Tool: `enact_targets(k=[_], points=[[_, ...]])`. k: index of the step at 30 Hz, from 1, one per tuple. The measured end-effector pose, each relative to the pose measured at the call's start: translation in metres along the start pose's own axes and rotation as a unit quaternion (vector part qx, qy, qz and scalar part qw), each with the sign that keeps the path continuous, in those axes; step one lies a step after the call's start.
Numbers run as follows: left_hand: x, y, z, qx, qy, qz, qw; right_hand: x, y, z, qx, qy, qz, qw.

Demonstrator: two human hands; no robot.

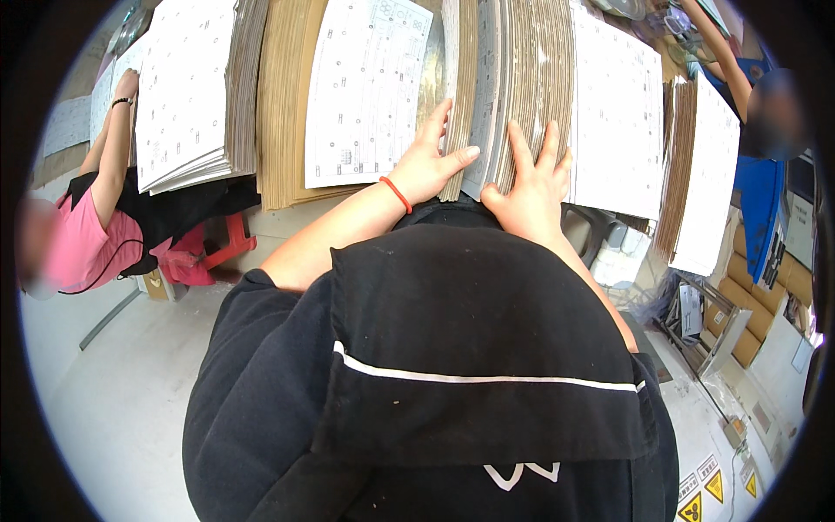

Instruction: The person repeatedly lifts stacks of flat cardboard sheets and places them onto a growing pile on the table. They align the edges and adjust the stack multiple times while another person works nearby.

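My left hand (428, 170), with a red band at its wrist, grips the near end of a thin bundle of brown-edged card sheets (464, 87). Its thumb lies over the right side and the fingers over the left. My right hand (531, 187) rests with spread fingers on the edges of a thicker stack of card sheets (539, 70), just right of that bundle. A narrow gap with a grey-white sheet face (489, 96) parts the two. Left of my left hand, a white printed sheet (370, 87) with small dark marks lies over brown sheets.
More stacks of printed sheets stand at left (187, 96) and right (617, 113). A person in a pink top (104, 226) works at far left, near a red stool (230, 244). Another person's arm (726, 56) reaches in at upper right. A metal frame (709, 335) stands lower right.
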State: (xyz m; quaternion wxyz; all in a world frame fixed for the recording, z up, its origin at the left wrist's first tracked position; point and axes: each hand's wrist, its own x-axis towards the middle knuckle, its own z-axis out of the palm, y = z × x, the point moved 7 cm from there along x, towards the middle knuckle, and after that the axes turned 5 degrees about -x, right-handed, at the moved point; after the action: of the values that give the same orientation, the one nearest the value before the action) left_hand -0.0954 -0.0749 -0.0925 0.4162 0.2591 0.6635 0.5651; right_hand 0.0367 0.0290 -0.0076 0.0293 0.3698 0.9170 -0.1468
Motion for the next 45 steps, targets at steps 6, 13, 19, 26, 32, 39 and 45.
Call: enact_targets(k=[6,13,19,26,32,39,45], points=[[0.0,0.001,0.0,0.006,-0.001,0.0,1.0,-0.003,0.001,0.003,-0.016,0.008,-0.036,0.999],[0.002,0.002,0.002,0.02,-0.001,-0.001,1.0,-0.001,0.0,0.004,-0.01,-0.006,-0.025,1.0],[0.003,-0.003,0.002,0.025,-0.016,-0.003,1.0,0.002,0.0,0.009,-0.043,-0.011,-0.006,0.999],[0.004,-0.006,0.005,0.018,-0.024,0.008,1.0,0.0,-0.011,0.0,-0.033,-0.015,-0.007,0.999],[0.003,-0.008,0.004,-0.01,-0.031,0.006,0.999,0.001,-0.011,-0.001,-0.023,-0.02,-0.01,0.999],[0.003,-0.006,0.002,0.024,-0.021,0.016,0.999,0.002,-0.008,0.004,-0.043,-0.024,-0.004,0.999],[0.003,-0.003,0.003,-0.009,0.008,0.007,1.0,0.002,-0.014,0.001,-0.05,-0.014,-0.01,0.999]])
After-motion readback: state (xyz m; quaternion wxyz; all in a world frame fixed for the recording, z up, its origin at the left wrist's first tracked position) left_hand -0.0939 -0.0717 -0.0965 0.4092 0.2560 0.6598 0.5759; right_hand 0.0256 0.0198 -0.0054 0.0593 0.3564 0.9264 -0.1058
